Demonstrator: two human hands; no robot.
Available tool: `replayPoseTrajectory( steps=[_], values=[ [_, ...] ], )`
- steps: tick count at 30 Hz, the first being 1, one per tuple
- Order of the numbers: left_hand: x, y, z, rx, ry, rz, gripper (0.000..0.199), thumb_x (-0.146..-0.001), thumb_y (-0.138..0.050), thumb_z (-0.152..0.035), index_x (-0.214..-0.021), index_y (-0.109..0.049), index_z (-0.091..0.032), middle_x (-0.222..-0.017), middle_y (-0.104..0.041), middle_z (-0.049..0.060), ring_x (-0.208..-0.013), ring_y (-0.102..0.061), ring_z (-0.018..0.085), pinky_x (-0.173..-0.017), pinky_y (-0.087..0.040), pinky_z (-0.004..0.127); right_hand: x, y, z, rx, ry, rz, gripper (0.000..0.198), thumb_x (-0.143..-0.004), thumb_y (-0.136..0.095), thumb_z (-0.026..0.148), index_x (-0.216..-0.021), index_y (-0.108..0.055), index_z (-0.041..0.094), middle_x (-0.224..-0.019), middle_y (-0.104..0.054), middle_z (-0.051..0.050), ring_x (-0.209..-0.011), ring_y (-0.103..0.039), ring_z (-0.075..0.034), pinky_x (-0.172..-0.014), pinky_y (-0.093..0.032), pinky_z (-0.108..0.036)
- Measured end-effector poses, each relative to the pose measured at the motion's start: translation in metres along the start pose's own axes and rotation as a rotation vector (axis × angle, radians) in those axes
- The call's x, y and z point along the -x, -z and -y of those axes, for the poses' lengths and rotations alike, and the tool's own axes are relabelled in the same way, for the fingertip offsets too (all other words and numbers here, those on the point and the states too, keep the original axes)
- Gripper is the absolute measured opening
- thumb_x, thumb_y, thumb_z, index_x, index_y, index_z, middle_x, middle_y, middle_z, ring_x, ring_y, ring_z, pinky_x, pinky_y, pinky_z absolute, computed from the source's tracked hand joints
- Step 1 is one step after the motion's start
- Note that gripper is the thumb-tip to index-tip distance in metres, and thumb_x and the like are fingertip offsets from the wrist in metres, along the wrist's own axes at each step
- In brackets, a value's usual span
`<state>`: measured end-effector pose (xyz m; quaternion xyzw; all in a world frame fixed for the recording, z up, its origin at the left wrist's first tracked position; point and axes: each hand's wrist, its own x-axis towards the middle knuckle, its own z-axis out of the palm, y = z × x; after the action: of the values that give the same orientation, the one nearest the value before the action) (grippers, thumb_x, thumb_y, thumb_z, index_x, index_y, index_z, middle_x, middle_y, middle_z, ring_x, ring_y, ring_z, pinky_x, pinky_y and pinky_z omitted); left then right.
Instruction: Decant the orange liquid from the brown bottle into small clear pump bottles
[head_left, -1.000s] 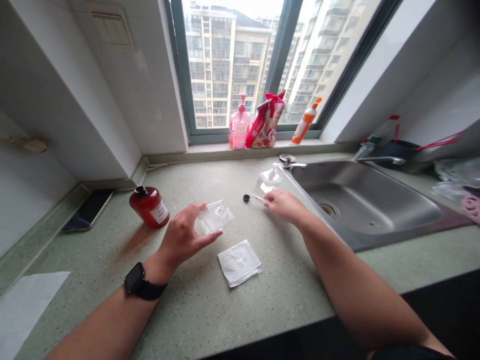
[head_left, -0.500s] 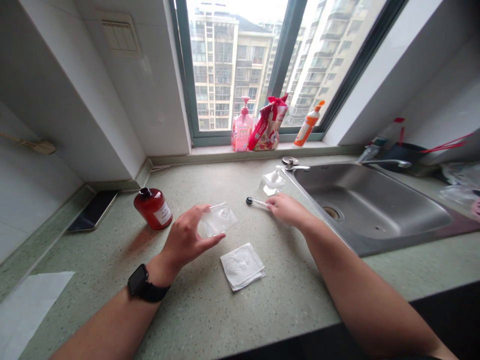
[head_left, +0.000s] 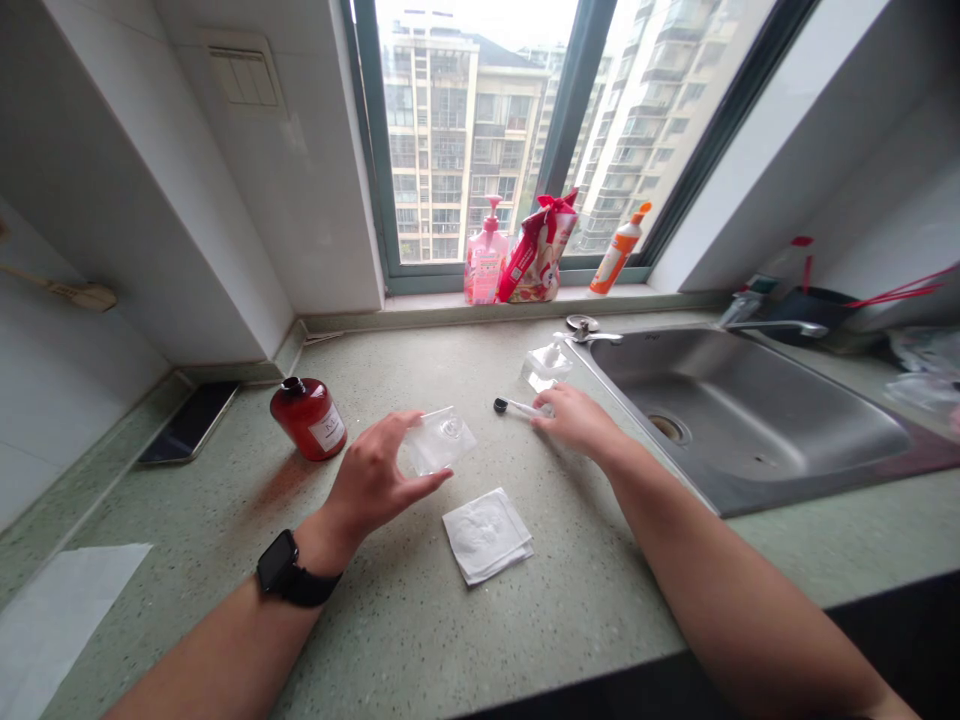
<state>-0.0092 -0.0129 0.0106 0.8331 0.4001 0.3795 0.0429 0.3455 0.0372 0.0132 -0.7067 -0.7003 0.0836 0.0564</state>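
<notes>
My left hand point(head_left: 379, 458), with a black watch on the wrist, is closed round a clear, square-sided plastic bottle point(head_left: 441, 442) between thumb and fingers. The bottle's round neck shows at its top. My right hand point(head_left: 574, 418) has its fingers closed at the near end of a pump top point(head_left: 517, 408) with a black cap and a pale tube, lying low over the counter. Just behind that hand stands a clear pump bottle point(head_left: 546, 368). To the left of my left hand stands a red-brown bottle point(head_left: 311, 420) with a white label and an uncovered black neck.
Folded white tissue point(head_left: 489, 535) lies on the speckled counter point(head_left: 390, 620) between my arms. A phone point(head_left: 191, 425) and a white sheet point(head_left: 67, 620) are at left. The steel sink point(head_left: 750, 400) is at right. A pink pump bottle point(head_left: 486, 262), a red bag point(head_left: 540, 255) and an orange bottle point(head_left: 618, 252) stand on the sill.
Almost nothing differs. My right hand has shifted very slightly along the pump top's pale tube; my left hand keeps the clear bottle in the same place.
</notes>
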Motion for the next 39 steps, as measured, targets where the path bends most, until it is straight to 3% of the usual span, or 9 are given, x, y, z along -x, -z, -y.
replayPoseTrajectory(
  steps=[14,18,22,26,29,33,36,39],
  values=[
    [-0.001,0.001,-0.002,0.031,-0.003,-0.002,0.063,-0.088,-0.086,-0.052,-0.137,-0.06,-0.021,-0.125,-0.077,0.013,-0.114,-0.077,0.033,-0.102,-0.065,0.05,0.0,-0.002,-0.007,-0.01,0.071,0.004,0.025,-0.096,-0.067,0.032,-0.113,-0.082,0.024,-0.13,-0.076,-0.012,-0.122,-0.07,-0.029,-0.106,-0.053,-0.036],
    [-0.001,0.0,-0.002,0.028,-0.005,0.003,0.064,-0.088,-0.086,-0.053,-0.137,-0.06,-0.021,-0.126,-0.076,0.013,-0.116,-0.077,0.033,-0.103,-0.064,0.05,0.001,-0.001,-0.007,-0.02,0.069,-0.015,0.032,-0.096,-0.067,0.038,-0.122,-0.08,0.024,-0.137,-0.074,-0.014,-0.127,-0.069,-0.033,-0.108,-0.053,-0.041],
    [-0.001,0.0,-0.002,0.038,0.002,0.009,0.066,-0.087,-0.087,-0.053,-0.136,-0.059,-0.02,-0.125,-0.076,0.013,-0.116,-0.077,0.033,-0.103,-0.064,0.049,0.005,0.004,0.002,-0.083,0.112,-0.171,0.04,-0.097,-0.065,0.04,-0.13,-0.076,0.02,-0.14,-0.072,-0.016,-0.132,-0.066,-0.035,-0.114,-0.051,-0.049],
    [-0.002,0.0,-0.004,0.089,0.042,0.014,0.069,-0.085,-0.089,-0.054,-0.137,-0.059,-0.02,-0.126,-0.076,0.013,-0.117,-0.076,0.032,-0.104,-0.064,0.048,0.017,0.013,0.023,-0.285,0.314,-0.319,0.038,-0.099,-0.062,0.041,-0.131,-0.075,0.025,-0.136,-0.074,-0.013,-0.132,-0.066,-0.033,-0.118,-0.049,-0.051],
    [-0.003,0.0,-0.005,0.145,0.078,0.016,0.071,-0.084,-0.09,-0.056,-0.137,-0.059,-0.021,-0.126,-0.076,0.013,-0.116,-0.076,0.032,-0.103,-0.064,0.048,0.03,0.012,0.041,-0.491,0.457,-0.227,0.042,-0.099,-0.064,0.046,-0.137,-0.071,0.029,-0.138,-0.074,-0.011,-0.13,-0.069,-0.032,-0.118,-0.052,-0.053],
    [-0.003,-0.002,-0.007,0.237,0.111,0.013,0.076,-0.079,-0.095,-0.054,-0.137,-0.06,-0.02,-0.126,-0.076,0.014,-0.114,-0.077,0.031,-0.102,-0.064,0.047,0.04,-0.011,0.058,-0.744,0.605,-0.018,0.073,-0.092,-0.076,0.052,-0.159,-0.053,0.033,-0.157,-0.065,-0.01,-0.144,-0.062,-0.031,-0.124,-0.05,-0.055],
    [-0.004,-0.003,-0.008,0.331,0.128,0.05,0.079,-0.076,-0.097,-0.049,-0.139,-0.06,-0.021,-0.128,-0.076,0.013,-0.116,-0.076,0.031,-0.105,-0.064,0.049,0.041,-0.032,0.064,-0.83,0.593,0.04,0.087,-0.086,-0.084,0.053,-0.163,-0.048,0.033,-0.162,-0.06,-0.012,-0.148,-0.059,-0.034,-0.126,-0.048,-0.06],
    [-0.004,-0.002,-0.01,0.432,0.149,0.1,0.078,-0.076,-0.098,-0.046,-0.14,-0.061,-0.022,-0.131,-0.076,0.012,-0.118,-0.076,0.031,-0.108,-0.063,0.051,0.039,-0.041,0.066,-0.882,0.579,0.083,0.084,-0.087,-0.084,0.053,-0.161,-0.049,0.034,-0.162,-0.06,-0.01,-0.148,-0.059,-0.034,-0.127,-0.046,-0.06]
  ],
)
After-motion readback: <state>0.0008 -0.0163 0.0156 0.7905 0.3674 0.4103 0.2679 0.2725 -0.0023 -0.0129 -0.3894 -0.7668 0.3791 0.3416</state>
